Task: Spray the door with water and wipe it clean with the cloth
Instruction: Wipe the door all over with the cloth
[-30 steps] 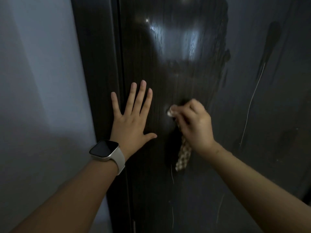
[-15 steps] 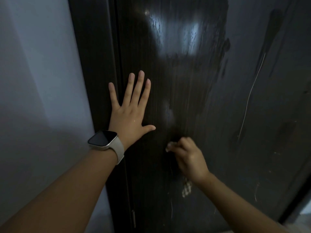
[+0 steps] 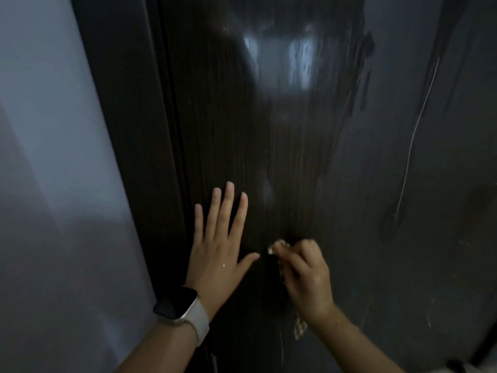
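two hands are on the dark door (image 3: 309, 162). left hand (image 3: 219, 254) lies flat, fingers straight and spread, bracing the panel beside its left edge; a watch (image 3: 183, 309) is on that wrist. right hand (image 3: 305, 275), just right of the left thumb, has fingers curled tight round the checked cloth (image 3: 300, 328), bunched against the door, a tail hanging below the wrist. wet streaks and run lines lie above and to the right of the cloth, on the right hand's side. judgement: wiping is under way; remaining strokes should follow the door's upright axis, upward and rightward.
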`<state>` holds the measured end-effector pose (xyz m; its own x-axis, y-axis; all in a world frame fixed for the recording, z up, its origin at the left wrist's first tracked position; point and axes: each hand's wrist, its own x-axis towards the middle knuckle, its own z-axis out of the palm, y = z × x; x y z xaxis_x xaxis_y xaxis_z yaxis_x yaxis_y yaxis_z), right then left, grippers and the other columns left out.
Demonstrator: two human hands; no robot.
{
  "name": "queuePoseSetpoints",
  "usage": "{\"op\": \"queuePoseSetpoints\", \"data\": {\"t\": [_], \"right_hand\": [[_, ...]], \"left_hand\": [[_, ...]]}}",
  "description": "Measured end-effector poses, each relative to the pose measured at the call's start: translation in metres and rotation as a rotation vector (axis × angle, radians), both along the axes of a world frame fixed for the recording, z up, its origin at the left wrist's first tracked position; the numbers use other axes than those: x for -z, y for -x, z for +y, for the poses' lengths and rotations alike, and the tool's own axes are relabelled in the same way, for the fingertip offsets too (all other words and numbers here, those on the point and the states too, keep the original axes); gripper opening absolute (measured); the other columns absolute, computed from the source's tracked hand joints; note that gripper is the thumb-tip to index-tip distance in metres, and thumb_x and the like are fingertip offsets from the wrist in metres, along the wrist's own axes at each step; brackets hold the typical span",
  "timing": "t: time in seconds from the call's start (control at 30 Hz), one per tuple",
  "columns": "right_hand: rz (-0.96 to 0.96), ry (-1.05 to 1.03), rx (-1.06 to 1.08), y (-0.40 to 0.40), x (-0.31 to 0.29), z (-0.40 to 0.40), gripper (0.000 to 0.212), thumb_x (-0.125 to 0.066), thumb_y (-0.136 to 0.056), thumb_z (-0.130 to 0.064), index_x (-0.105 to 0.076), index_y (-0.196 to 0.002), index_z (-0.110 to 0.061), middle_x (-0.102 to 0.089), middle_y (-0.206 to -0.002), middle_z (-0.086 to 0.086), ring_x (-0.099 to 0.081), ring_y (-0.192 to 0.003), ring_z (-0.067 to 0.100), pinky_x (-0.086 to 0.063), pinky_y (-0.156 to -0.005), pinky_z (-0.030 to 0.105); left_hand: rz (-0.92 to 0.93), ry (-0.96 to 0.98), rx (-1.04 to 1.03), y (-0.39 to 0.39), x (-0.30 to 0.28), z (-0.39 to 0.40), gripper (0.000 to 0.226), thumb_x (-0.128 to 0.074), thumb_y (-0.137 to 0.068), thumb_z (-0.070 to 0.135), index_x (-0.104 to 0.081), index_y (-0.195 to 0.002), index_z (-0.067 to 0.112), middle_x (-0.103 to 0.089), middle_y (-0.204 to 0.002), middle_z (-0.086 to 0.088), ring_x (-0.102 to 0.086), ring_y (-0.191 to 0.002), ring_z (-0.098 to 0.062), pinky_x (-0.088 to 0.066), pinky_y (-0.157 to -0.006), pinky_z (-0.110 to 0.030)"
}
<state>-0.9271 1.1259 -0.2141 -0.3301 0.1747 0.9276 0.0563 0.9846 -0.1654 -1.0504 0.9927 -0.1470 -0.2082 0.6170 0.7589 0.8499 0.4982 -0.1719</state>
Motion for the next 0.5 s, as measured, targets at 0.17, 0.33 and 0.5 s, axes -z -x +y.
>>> {"op": "queuePoseSetpoints", "data": {"t": [0.17, 0.33, 0.5], "right_hand": [[-0.155, 0.110, 0.004, -0.009, 0.071, -0.005, 0.032, -0.067, -0.083, 0.003, -0.067, -0.113, -0.008, -0.046, -0.091, -0.003, -0.046, -0.078, 0.016, -0.040, -0.065, 0.024], [-0.141, 0.214, 0.007, -0.013, 0.067, -0.018, 0.026, -0.072, -0.082, 0.004, -0.072, -0.104, -0.010, -0.050, -0.087, -0.003, -0.051, -0.077, 0.014, -0.048, -0.063, 0.032], [0.085, 0.225, 0.017, 0.003, 0.000, -0.018, 0.017, -0.071, -0.086, -0.001, -0.074, -0.102, -0.006, -0.054, -0.082, 0.002, -0.056, -0.071, 0.018, -0.050, -0.059, 0.033]], "left_hand": [[0.008, 0.031, -0.048, 0.007, 0.009, 0.006, 0.132, -0.075, -0.065, 0.065, 0.005, -0.157, 0.015, 0.022, -0.162, -0.011, 0.019, -0.149, -0.030, 0.018, -0.117, -0.049], [0.006, 0.020, -0.031, 0.008, 0.009, 0.005, 0.130, -0.074, -0.067, 0.065, 0.007, -0.157, 0.015, 0.025, -0.161, -0.009, 0.022, -0.149, -0.029, 0.019, -0.117, -0.049], [0.025, 0.012, -0.036, 0.011, 0.010, 0.007, 0.129, -0.074, -0.067, 0.064, 0.005, -0.157, 0.014, 0.022, -0.161, -0.010, 0.021, -0.149, -0.030, 0.018, -0.117, -0.050]]}}
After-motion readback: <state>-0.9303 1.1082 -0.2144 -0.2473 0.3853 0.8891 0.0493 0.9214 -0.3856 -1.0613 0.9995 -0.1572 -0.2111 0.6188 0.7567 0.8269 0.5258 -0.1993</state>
